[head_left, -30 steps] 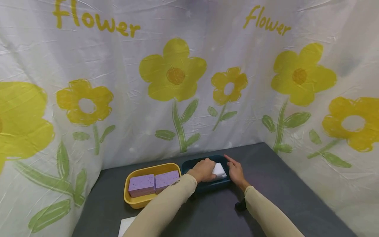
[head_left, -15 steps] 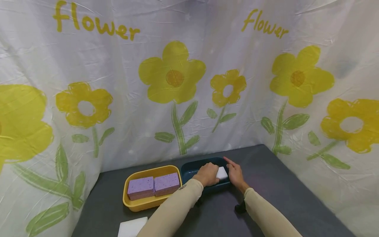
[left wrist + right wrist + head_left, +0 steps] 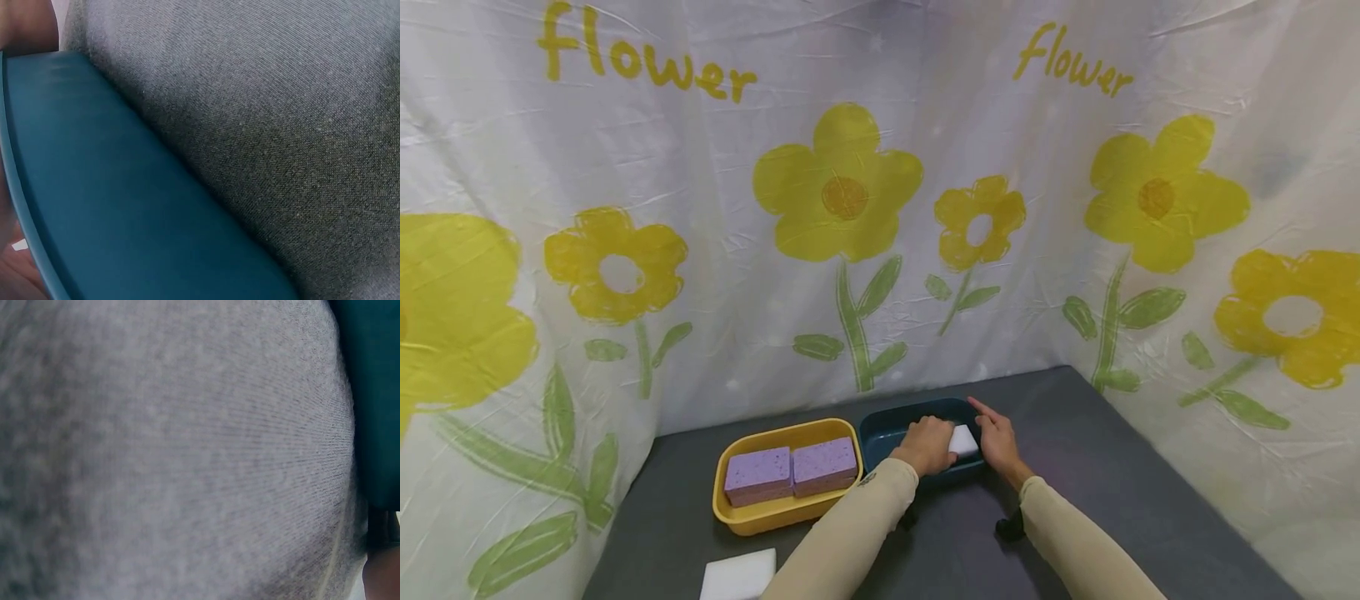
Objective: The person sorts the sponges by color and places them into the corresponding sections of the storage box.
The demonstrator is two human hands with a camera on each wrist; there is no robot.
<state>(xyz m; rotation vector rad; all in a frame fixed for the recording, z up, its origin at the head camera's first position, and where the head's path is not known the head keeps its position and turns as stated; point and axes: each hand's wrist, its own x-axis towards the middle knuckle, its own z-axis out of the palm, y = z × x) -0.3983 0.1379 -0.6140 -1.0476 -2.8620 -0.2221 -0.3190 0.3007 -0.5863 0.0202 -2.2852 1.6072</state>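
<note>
In the head view, my left hand [image 3: 928, 443] reaches into a dark teal bin [image 3: 876, 423] with its fingers curled on a white sponge block [image 3: 963, 442] at the bin's right end. Part of the block is hidden behind the hand. My right hand [image 3: 1000, 442] lies against the right end of the bin, index finger stretched along the rim towards the far corner. The bin's outer wall [image 3: 125, 187] fills much of the left wrist view, and a strip of the same teal wall [image 3: 378, 406] shows in the right wrist view.
Left of the teal bin stands a yellow bin [image 3: 752, 523] holding two purple sponges [image 3: 758, 477] side by side. Another white block [image 3: 739, 575] lies on the dark grey table [image 3: 955, 550] at the front left. A flower-print curtain [image 3: 722, 350] hangs behind.
My left hand has shifted slightly right and lower in the teal bin, and less of the white block shows beside it. The right hand stays at the bin's end.
</note>
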